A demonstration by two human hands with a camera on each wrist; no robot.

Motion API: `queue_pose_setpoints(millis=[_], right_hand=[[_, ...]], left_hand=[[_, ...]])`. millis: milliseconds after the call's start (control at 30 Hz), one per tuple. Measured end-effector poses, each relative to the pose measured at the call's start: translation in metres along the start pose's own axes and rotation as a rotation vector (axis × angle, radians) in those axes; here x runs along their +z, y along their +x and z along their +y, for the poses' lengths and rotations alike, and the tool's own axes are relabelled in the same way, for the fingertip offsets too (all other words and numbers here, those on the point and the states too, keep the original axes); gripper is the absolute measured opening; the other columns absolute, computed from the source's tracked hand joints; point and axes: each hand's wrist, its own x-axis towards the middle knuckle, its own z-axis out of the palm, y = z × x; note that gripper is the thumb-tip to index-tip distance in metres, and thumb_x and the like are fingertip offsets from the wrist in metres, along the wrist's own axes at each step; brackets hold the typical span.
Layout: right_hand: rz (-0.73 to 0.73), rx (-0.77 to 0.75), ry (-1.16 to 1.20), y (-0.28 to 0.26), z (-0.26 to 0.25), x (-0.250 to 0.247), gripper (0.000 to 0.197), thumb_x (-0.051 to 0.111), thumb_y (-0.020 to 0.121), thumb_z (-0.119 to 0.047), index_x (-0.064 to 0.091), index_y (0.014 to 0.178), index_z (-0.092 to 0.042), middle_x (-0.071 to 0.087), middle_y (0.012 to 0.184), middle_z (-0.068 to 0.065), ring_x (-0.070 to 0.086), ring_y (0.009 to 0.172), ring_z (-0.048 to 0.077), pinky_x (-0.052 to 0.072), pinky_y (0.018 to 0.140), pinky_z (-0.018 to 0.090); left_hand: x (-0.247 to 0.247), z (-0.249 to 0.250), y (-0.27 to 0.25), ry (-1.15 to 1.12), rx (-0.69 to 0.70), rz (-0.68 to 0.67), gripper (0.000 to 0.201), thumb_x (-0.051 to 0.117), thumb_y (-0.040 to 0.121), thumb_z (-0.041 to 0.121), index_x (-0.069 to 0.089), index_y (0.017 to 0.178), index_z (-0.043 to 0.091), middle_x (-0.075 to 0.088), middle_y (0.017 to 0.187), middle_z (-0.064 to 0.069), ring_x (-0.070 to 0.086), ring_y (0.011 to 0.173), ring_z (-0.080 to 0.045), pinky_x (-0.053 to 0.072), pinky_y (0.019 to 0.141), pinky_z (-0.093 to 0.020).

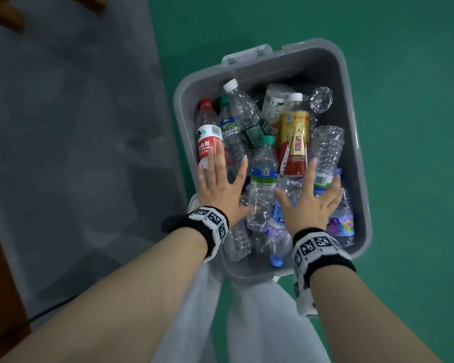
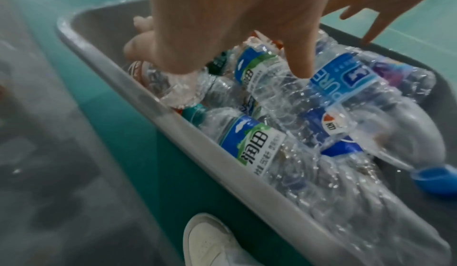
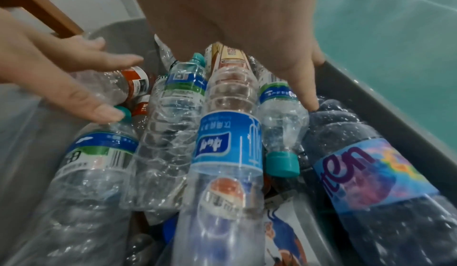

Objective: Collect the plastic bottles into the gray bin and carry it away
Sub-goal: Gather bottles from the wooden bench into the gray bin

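Green floor point(image 1: 404, 74) is lying under everything, with a gray mat point(image 1: 76, 127) running along your left. On that floor, right at your feet, the bin point(image 1: 351, 106) is sitting, and the bottles point(image 1: 264, 176) are piled inside it, heaped close to the rim. No loose bottle is showing on the floor or the mat in any view, so the collecting is looking done, as far as these views reach.

Your left hand point(image 1: 220, 189) is hovering flat over the pile's left side, fingers spread, its fingertips reaching the red-label bottle point(image 1: 207, 142). Your right hand point(image 1: 312, 197) is doing the same on the right, fingers splayed, one fingertip touching the dark bottle point(image 3: 371, 162). Neither grip is closing on anything; both are standing apart and straight.

You are probably settling the pile down. Carrying is what is left: the bin is not yet lifted, and your hands are not yet on its rim or on the latch point(image 1: 247, 55) at the far end.
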Motion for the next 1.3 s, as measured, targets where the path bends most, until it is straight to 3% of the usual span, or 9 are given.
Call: queue_pose_setpoints(millis=[200,400,500,600,700,900,1067,1167,1300], right_hand=[[-0.218,0.010,-0.157,0.037,-0.007,0.017,0.088,0.028,0.081,-0.078,-0.028,0.141,-0.047,-0.039,0.149,0.017,-0.028,0.140,0.042,0.010,0.113,0.065],[-0.168,0.014,-0.128,0.047,-0.008,0.032,0.095,0.031,0.075,-0.082,-0.025,0.143,-0.047,-0.040,0.148,0.020,-0.028,0.138,0.045,0.006,0.109,0.071],[-0.200,-0.034,-0.140,0.048,-0.002,0.028,0.096,0.033,0.075,-0.083,-0.025,0.143,-0.047,-0.040,0.148,0.019,-0.030,0.138,0.045,0.005,0.109,0.071],[-0.217,-0.095,-0.110,0.043,0.005,0.020,0.092,0.034,0.080,-0.080,-0.024,0.143,-0.046,-0.040,0.149,0.015,-0.030,0.139,0.041,0.005,0.111,0.068],[-0.224,-0.163,-0.025,0.039,0.016,0.006,0.089,0.038,0.086,-0.071,-0.021,0.145,-0.043,-0.035,0.152,0.013,-0.028,0.141,0.037,0.000,0.114,0.059],[-0.170,-0.181,0.038,0.053,0.043,-0.033,0.089,0.047,0.090,-0.058,-0.017,0.148,-0.040,-0.025,0.156,0.011,-0.026,0.143,0.033,0.005,0.118,0.055],[-0.268,-0.244,-0.242,0.068,0.052,-0.053,0.132,0.067,0.062,-0.073,-0.027,0.146,-0.032,-0.025,0.154,0.022,-0.025,0.141,0.042,-0.004,0.116,0.056],[-0.312,-0.349,-0.443,0.062,0.051,-0.049,0.152,0.072,0.047,-0.077,-0.036,0.142,-0.029,-0.032,0.150,0.027,-0.028,0.138,0.047,-0.015,0.108,0.052],[-0.364,-0.389,-0.533,0.047,0.056,-0.030,0.162,0.080,0.039,-0.072,-0.039,0.140,-0.031,-0.041,0.145,0.025,-0.032,0.136,0.048,-0.003,0.114,0.058]], left_hand=[[0.012,-0.012,0.027,-0.039,-0.011,-0.197,0.127,0.054,0.058,0.086,-0.031,0.140,0.040,-0.064,0.119,-0.021,-0.056,0.115,-0.041,-0.020,0.104,-0.063],[0.033,0.002,0.040,-0.088,-0.019,-0.278,0.137,0.065,0.052,0.082,-0.034,0.138,0.043,-0.074,0.098,-0.011,-0.070,0.089,-0.032,-0.026,0.101,-0.060],[0.038,0.008,0.037,-0.088,-0.063,-0.270,0.138,0.062,0.050,0.085,-0.035,0.138,0.042,-0.070,0.113,-0.015,-0.065,0.098,-0.036,-0.025,0.102,-0.059],[0.038,0.012,0.026,-0.057,-0.081,-0.175,0.135,0.057,0.053,0.087,-0.035,0.139,0.039,-0.050,0.136,-0.024,-0.048,0.125,-0.040,-0.019,0.107,-0.061],[0.039,0.016,0.011,-0.145,-0.147,-0.084,0.129,0.056,0.059,0.084,-0.034,0.139,0.039,-0.048,0.139,-0.025,-0.040,0.132,-0.040,-0.013,0.110,-0.061],[0.040,0.026,-0.010,-0.532,-0.550,0.078,0.116,0.056,0.072,0.072,-0.024,0.146,0.034,-0.039,0.147,-0.020,-0.021,0.143,-0.037,0.002,0.116,-0.052],[0.045,0.028,-0.009,-0.898,-0.861,0.062,0.120,0.068,0.074,0.057,-0.020,0.149,0.024,-0.029,0.152,-0.018,-0.005,0.146,-0.034,0.013,0.118,-0.043],[0.052,0.029,-0.008,-0.973,-0.847,0.056,0.136,0.082,0.066,0.041,-0.026,0.147,0.023,-0.020,0.155,-0.018,0.001,0.147,-0.034,0.014,0.118,-0.043],[0.060,0.025,-0.017,-0.851,-0.718,-0.091,0.157,0.092,0.054,0.020,-0.041,0.138,0.025,-0.021,0.156,-0.013,-0.003,0.147,-0.032,0.016,0.118,-0.047]])
